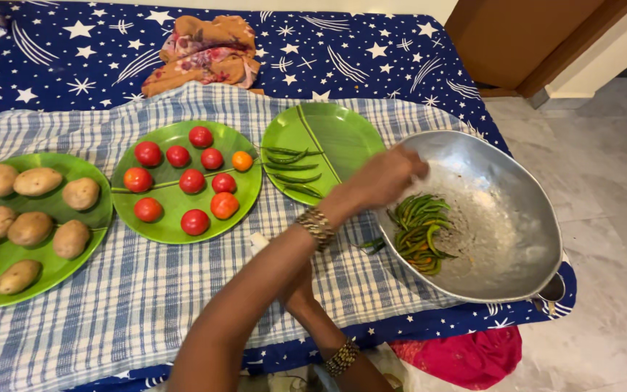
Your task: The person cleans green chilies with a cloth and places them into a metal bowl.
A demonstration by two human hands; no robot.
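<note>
My left hand (384, 179) reaches across to the right and hovers over the near-left rim of a large steel pan (517, 218), its fingers bunched and blurred, with nothing visible in them. A pile of green chillies (419, 232) lies in the pan just below that hand. More chillies (290, 168) rest on a green plate (335, 138) to the hand's left. My right hand (297, 290) lies on the checked cloth, mostly hidden under my left forearm. A small white object (257, 240) shows just beyond the forearm; I cannot tell whether my right hand holds it.
A green plate of tomatoes (186, 181) stands in the middle and a green plate of potatoes (30, 225) at the left. A folded floral cloth (205, 54) lies at the back. The starry blue cover (371, 51) ends at the right, where there is tiled floor (611, 181).
</note>
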